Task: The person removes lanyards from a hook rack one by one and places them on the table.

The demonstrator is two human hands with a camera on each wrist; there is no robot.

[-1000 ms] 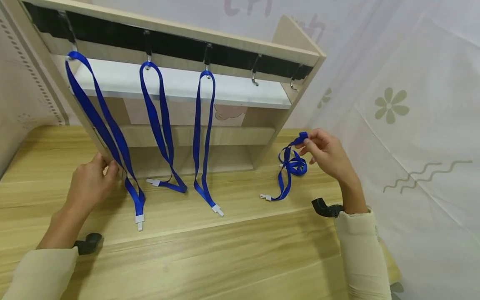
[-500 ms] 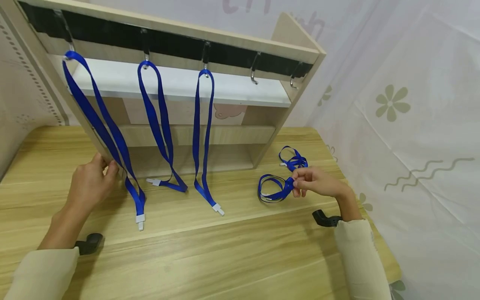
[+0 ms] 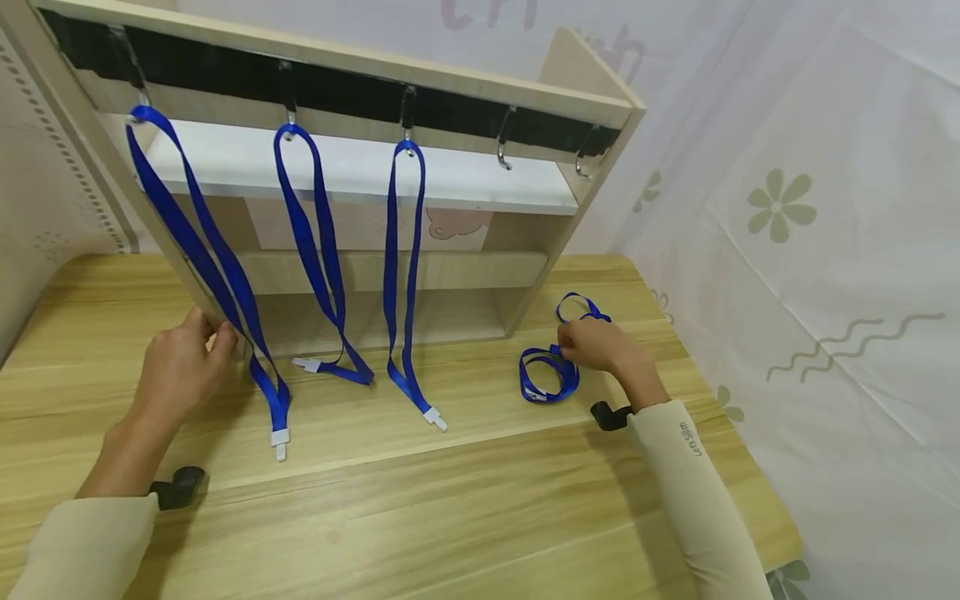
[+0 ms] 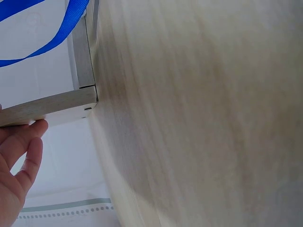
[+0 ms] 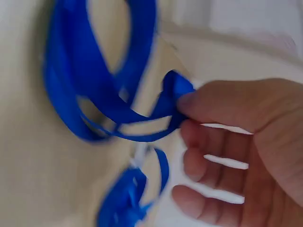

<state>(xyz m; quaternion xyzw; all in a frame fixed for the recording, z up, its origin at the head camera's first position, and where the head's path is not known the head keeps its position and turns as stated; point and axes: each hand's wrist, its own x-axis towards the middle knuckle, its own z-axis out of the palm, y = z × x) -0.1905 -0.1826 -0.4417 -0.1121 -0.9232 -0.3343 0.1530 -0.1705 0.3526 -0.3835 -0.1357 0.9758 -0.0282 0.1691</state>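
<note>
Cloth wall [image 3: 840, 275] w/ flower prints behind & to R; wood-grain table [image 3: 420, 517] under all. Rack [image 3: 465, 271] stands at back; 3 of its 5 hooks [image 3: 504, 150] carry blue straps [image 3: 176, 204].

Change: 1 s ago we saw R hand [image 3: 600, 346] raised, held strap [image 3: 568, 385] dangling, clip end trailing on table. Half a sec ago strap was down in a coil, hand to its right. Now hand has shifted twd rack, over the gap betw. coil & far strap [image 5: 116, 203]; coil sits rounder, approx. same spot. L hand [image 3: 183, 362] & hung straps: no shift we can see.

Meaning, our judgement: this strap is gripped but not yet hung; most of its length is on table, R of rack, near its foot. Far strap untouched, just behind.

Hands: R pinches strap end betw. thumb & forefinger, other fingers loosely bent (R wrist view). L holds lower edge of rack's L side, prob. steadying it.

Writing: small dark print [image 3: 690, 439] on R sleeve [image 3: 697, 508], looks like "Lets Slim", not certain. Pink lettering [image 3: 487, 12] on wall cropped at top; can't read. No brand legible on straps.
</note>
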